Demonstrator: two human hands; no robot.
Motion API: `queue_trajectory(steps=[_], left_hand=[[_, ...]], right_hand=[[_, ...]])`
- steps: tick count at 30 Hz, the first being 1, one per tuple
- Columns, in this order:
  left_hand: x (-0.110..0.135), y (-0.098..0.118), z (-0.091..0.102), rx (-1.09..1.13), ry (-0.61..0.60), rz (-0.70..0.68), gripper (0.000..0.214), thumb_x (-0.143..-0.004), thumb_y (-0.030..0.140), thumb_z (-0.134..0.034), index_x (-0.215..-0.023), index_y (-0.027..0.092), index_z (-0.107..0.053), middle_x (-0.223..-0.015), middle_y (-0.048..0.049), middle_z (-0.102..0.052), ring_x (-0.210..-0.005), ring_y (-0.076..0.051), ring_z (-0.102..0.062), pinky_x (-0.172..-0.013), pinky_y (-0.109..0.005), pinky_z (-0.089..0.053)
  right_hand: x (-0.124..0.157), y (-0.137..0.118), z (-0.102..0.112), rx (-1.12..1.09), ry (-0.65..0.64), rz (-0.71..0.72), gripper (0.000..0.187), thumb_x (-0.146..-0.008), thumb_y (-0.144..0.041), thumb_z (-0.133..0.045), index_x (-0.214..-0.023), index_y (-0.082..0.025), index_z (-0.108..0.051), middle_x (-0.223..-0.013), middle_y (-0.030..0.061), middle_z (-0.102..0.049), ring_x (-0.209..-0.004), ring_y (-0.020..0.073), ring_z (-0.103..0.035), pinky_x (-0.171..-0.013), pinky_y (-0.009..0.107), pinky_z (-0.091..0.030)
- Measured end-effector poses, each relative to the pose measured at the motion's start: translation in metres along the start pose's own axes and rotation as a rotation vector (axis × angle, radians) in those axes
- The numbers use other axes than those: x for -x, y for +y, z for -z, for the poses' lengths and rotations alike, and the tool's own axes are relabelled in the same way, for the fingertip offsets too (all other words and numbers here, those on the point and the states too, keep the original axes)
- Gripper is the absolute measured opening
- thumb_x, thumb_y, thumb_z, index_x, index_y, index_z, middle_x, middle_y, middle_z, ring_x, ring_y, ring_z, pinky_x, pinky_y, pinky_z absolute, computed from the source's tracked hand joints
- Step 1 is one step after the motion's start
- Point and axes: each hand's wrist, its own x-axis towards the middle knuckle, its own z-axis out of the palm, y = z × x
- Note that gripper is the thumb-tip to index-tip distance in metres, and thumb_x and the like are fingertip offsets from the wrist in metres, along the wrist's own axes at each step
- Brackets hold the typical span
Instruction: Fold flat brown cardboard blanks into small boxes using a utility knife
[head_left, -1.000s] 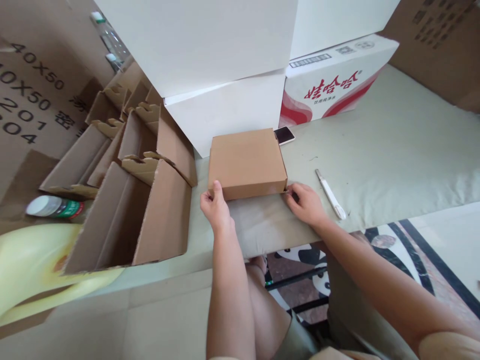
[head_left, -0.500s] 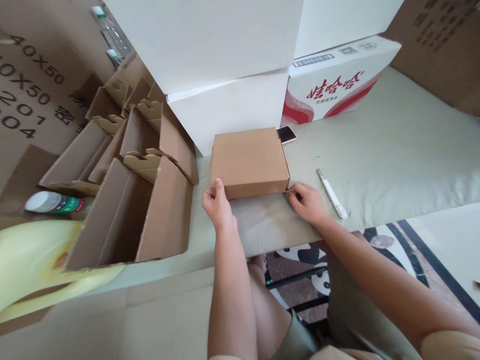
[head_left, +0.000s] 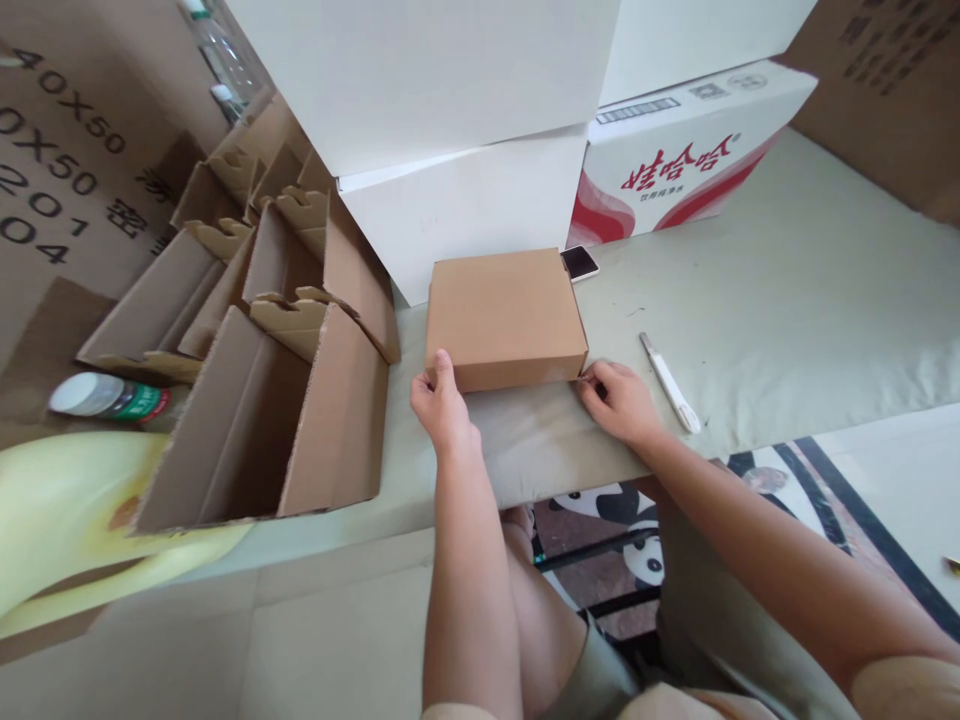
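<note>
A closed brown cardboard box lies flat on the cloth-covered surface. My left hand grips its near left corner, with the thumb up on the front edge and the fingers curled around the side. At the near right corner, my right hand rests low on the cloth, its fingertips pinched together against the box's bottom edge. Whatever is between those fingertips is too small to make out. To the right of that hand lies a white utility knife, its metal end pointing away. A phone sits just behind the box's far right corner.
On the left stand open brown cardboard dividers, with a capped bottle and a pale yellow plastic jug beside them. White boxes stack up behind. A white-and-red carton stands at the back right.
The whole view has shifted slightly. Both hands keep their places at the two near corners of the box, and the box looks unmoved on the cloth.
</note>
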Motion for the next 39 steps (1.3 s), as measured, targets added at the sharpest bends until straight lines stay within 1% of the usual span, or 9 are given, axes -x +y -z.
queue_trajectory(steps=[3,8,12,17,24,27,33,39], left_hand=[[0.002,0.003,-0.001,0.015,-0.001,0.022,0.05,-0.066,0.06,-0.075,-0.078,0.02,-0.047,-0.08,-0.0003,-0.055,-0.072,-0.014,-0.053,-0.059,-0.027,-0.033],[0.007,0.008,-0.003,0.04,-0.007,0.06,0.043,-0.075,0.057,-0.069,-0.079,0.021,-0.045,-0.084,-0.0009,-0.054,-0.082,-0.016,-0.055,-0.062,-0.027,-0.034],[0.01,0.011,-0.003,0.077,-0.022,0.081,0.04,-0.077,0.055,-0.067,-0.079,0.021,-0.045,-0.086,-0.0011,-0.055,-0.087,-0.017,-0.055,-0.064,-0.027,-0.035],[0.01,0.011,-0.003,0.124,-0.041,0.085,0.041,-0.076,0.054,-0.068,-0.08,0.02,-0.046,-0.088,-0.0014,-0.057,-0.087,-0.016,-0.055,-0.066,-0.027,-0.036],[0.004,0.005,-0.001,0.132,-0.05,0.053,0.052,-0.07,0.063,-0.071,-0.077,0.02,-0.043,-0.086,-0.0014,-0.056,-0.086,-0.017,-0.056,-0.066,-0.027,-0.035],[0.004,0.004,-0.003,0.146,-0.047,0.043,0.054,-0.069,0.064,-0.072,-0.077,0.02,-0.042,-0.086,-0.0016,-0.056,-0.084,-0.016,-0.056,-0.065,-0.027,-0.035],[0.008,0.007,-0.007,0.172,-0.032,0.074,0.047,-0.074,0.057,-0.071,-0.076,0.02,-0.042,-0.085,-0.001,-0.056,-0.082,-0.015,-0.055,-0.063,-0.025,-0.034],[0.009,0.01,-0.009,0.227,-0.026,0.105,0.036,-0.075,0.048,-0.072,-0.082,0.02,-0.05,-0.092,-0.0033,-0.061,-0.087,-0.016,-0.058,-0.066,-0.025,-0.039]], right_hand=[[0.0,0.0,-0.001,0.018,0.006,0.006,0.015,-0.086,-0.027,-0.047,-0.072,-0.025,-0.043,-0.066,0.0042,-0.058,-0.07,0.0228,-0.054,-0.07,0.036,-0.041],[0.0,0.001,-0.003,0.031,0.018,0.027,0.016,-0.085,-0.026,-0.048,-0.071,-0.025,-0.039,-0.064,0.0036,-0.055,-0.067,0.022,-0.052,-0.068,0.035,-0.039],[0.0,0.002,-0.004,0.036,0.039,0.034,0.016,-0.083,-0.026,-0.049,-0.07,-0.025,-0.039,-0.063,0.0025,-0.053,-0.066,0.0212,-0.051,-0.066,0.034,-0.038],[0.0,0.002,-0.004,0.035,0.051,0.051,0.017,-0.082,-0.024,-0.05,-0.069,-0.024,-0.039,-0.061,0.0015,-0.051,-0.064,0.0198,-0.05,-0.063,0.032,-0.037],[-0.001,0.001,-0.002,0.046,0.044,0.073,0.016,-0.08,-0.022,-0.05,-0.069,-0.025,-0.04,-0.059,0.0013,-0.051,-0.063,0.0203,-0.051,-0.062,0.032,-0.036],[-0.001,0.001,-0.003,0.05,0.036,0.076,0.014,-0.081,-0.022,-0.05,-0.07,-0.025,-0.041,-0.06,0.0018,-0.052,-0.064,0.0208,-0.051,-0.063,0.032,-0.037],[0.001,0.004,-0.006,0.065,0.042,0.045,0.015,-0.082,-0.025,-0.05,-0.072,-0.025,-0.038,-0.062,0.0018,-0.052,-0.066,0.0215,-0.051,-0.065,0.034,-0.038],[0.001,0.005,-0.007,0.068,0.033,0.039,0.016,-0.083,-0.026,-0.05,-0.073,-0.025,-0.037,-0.063,0.0016,-0.051,-0.067,0.0216,-0.051,-0.067,0.035,-0.037]])
